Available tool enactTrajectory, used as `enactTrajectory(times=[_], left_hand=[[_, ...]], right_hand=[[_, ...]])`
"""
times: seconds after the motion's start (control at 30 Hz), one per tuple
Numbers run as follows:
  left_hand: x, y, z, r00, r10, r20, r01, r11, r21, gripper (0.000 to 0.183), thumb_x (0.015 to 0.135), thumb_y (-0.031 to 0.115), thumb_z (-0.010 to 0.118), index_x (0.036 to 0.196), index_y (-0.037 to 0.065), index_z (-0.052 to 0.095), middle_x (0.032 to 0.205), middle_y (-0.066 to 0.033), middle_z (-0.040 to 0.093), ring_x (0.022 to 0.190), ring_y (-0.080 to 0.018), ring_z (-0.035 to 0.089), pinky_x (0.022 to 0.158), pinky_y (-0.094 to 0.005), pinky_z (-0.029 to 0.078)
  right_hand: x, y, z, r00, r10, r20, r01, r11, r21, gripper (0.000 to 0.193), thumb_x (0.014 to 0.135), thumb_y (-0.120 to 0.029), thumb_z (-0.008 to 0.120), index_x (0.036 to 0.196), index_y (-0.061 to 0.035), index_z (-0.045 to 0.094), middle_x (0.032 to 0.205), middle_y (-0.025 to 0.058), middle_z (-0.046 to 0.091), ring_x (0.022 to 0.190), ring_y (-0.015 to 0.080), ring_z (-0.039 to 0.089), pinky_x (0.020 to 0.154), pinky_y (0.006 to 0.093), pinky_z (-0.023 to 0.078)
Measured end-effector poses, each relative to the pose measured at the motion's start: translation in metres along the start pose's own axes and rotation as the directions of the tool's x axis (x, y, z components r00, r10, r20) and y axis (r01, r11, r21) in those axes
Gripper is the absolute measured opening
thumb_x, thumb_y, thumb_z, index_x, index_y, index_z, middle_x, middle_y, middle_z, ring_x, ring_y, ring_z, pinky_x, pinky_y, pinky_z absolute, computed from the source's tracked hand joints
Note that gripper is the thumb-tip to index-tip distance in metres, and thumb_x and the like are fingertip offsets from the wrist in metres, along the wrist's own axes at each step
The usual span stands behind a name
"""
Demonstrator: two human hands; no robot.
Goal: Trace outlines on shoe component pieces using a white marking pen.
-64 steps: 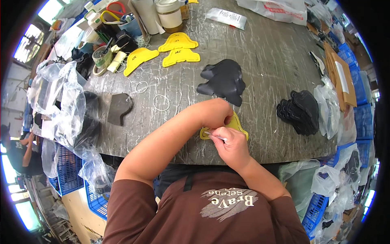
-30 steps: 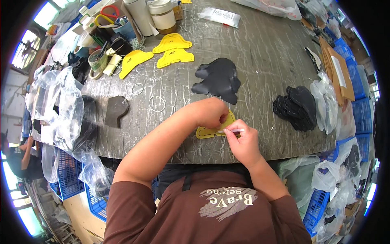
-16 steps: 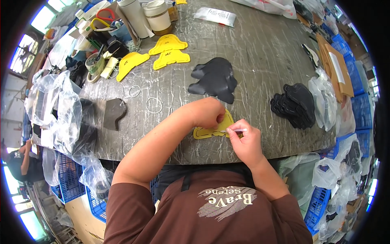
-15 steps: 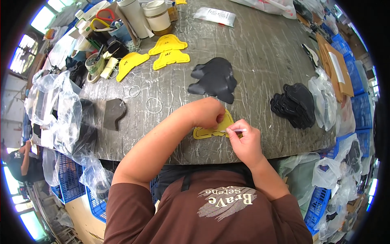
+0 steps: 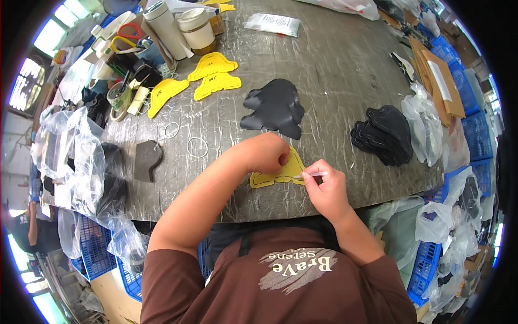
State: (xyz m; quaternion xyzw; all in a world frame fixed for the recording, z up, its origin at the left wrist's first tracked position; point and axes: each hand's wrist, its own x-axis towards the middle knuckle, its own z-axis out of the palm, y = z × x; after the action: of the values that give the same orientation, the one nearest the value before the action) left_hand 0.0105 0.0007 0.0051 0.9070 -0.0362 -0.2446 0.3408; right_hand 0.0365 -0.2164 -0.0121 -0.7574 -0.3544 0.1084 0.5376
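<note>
A yellow template (image 5: pixel 291 164) with slots along its edge lies flat near the front edge of the table. My left hand (image 5: pixel 268 153) rests on its upper part, fingers curled and pressing it down; some fingertips are hidden. My right hand (image 5: pixel 327 190) is closed round a slim whitish pen (image 5: pixel 318 174), its tip at the template's lower right edge. Just beyond my left hand lie several smooth black cut pieces (image 5: pixel 274 107), overlapping. A stack of black pieces (image 5: pixel 382 135) is off to the right. Whether anything lies under the template, I cannot tell.
More yellow templates (image 5: pixel 217 83) lie at the far left, near a tumbler (image 5: pixel 164 29), a lidded cup (image 5: pixel 196 31) and scissors (image 5: pixel 124 40). A dark grey piece (image 5: pixel 147 161) and clear plastic bags (image 5: pixel 81 156) are at left. Blue crates (image 5: pixel 425 270) stand beside the table.
The whole view has shifted slightly. Relative to the template, my right hand and the pen have moved right, uncovering more of its lower right end. My left hand stays on the template.
</note>
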Motion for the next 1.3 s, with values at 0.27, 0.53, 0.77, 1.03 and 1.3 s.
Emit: enactTrajectory(times=[0.27, 0.53, 0.77, 1.03, 1.3], left_hand=[[-0.001, 0.000, 0.000, 1.000, 0.002, -0.005, -0.002, 0.999, -0.034, 0.019, 0.070, 0.008, 0.070, 0.087, 0.001, 0.067, 0.080, -0.0111, 0.070, 0.074, -0.0231, 0.067, 0.068, -0.0352, 0.051], [-0.002, 0.006, -0.004, 0.999, -0.033, 0.014, 0.033, 0.999, -0.005, 0.020, 0.070, 0.010, 0.069, 0.089, 0.001, 0.068, 0.081, -0.0105, 0.070, 0.075, -0.0222, 0.067, 0.069, -0.0346, 0.052], [-0.004, 0.011, -0.001, 0.999, -0.051, -0.004, 0.051, 0.998, 0.038, 0.025, 0.069, 0.010, 0.072, 0.092, 0.003, 0.068, 0.084, -0.0118, 0.069, 0.077, -0.0257, 0.067, 0.072, -0.0361, 0.052], [-0.026, 0.021, 0.020, 0.928, -0.061, -0.368, 0.180, 0.937, 0.299, 0.078, 0.056, 0.023, 0.089, 0.123, 0.003, 0.055, 0.123, -0.0163, 0.052, 0.117, -0.0348, 0.050, 0.096, -0.0422, 0.046], [-0.065, 0.047, 0.042, 0.864, -0.256, -0.433, 0.131, 0.945, -0.299, 0.033, 0.073, 0.008, 0.078, 0.100, 0.002, 0.060, 0.113, -0.0162, 0.062, 0.112, -0.0355, 0.057, 0.090, -0.0418, 0.048]], right_hand=[[-0.009, 0.003, -0.009, 0.999, -0.019, -0.047, 0.019, 1.000, 0.004, 0.009, 0.085, 0.000, 0.065, 0.083, -0.0012, 0.057, 0.070, 0.0108, 0.063, 0.059, 0.0193, 0.062, 0.056, 0.0312, 0.047], [-0.015, 0.005, -0.023, 0.995, 0.093, -0.043, -0.094, 0.995, -0.014, 0.008, 0.085, 0.000, 0.065, 0.083, -0.0010, 0.057, 0.070, 0.0111, 0.064, 0.059, 0.0164, 0.062, 0.055, 0.0287, 0.046], [-0.017, 0.008, -0.018, 0.996, -0.002, -0.092, -0.001, 0.999, -0.037, 0.010, 0.085, -0.001, 0.066, 0.083, -0.0016, 0.056, 0.072, 0.0134, 0.064, 0.062, 0.0256, 0.065, 0.056, 0.0340, 0.048], [-0.019, 0.009, -0.016, 0.994, 0.002, -0.110, -0.008, 0.998, -0.055, 0.009, 0.087, -0.005, 0.064, 0.087, -0.0018, 0.056, 0.073, 0.0141, 0.063, 0.068, 0.0295, 0.065, 0.061, 0.0367, 0.050], [0.040, 0.023, -0.024, 0.994, 0.096, 0.056, -0.099, 0.994, 0.056, 0.016, 0.093, -0.002, 0.047, 0.102, 0.0014, 0.059, 0.090, 0.0143, 0.065, 0.080, 0.0220, 0.065, 0.071, 0.0326, 0.053]])
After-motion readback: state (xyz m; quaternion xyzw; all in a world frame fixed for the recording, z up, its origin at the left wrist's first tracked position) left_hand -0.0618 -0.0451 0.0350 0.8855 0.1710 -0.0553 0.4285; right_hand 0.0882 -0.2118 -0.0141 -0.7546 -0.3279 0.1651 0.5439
